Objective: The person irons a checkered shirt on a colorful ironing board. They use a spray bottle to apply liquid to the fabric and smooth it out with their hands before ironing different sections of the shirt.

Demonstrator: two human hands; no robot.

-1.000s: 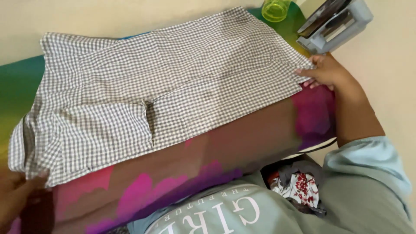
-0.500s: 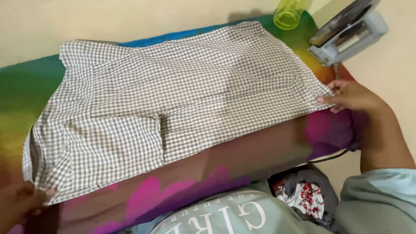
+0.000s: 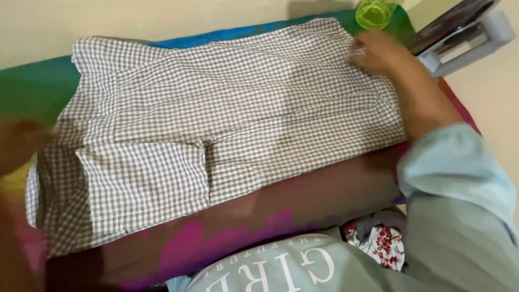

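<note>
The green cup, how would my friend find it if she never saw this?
Start at the big checked cloth spread over the rainbow board. Go to its far right corner, just past the right hand. The cup there is see-through lime green, the only shiny round thing.

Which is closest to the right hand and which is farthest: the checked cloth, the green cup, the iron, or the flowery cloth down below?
From the right hand:
1. Checked cloth: under the hand, touching it.
2. Green cup: just beyond the hand, at the board's far edge.
3. Iron: off to the right, past the cup.
4. Flowery cloth: farthest, low down near the person's body.
</note>
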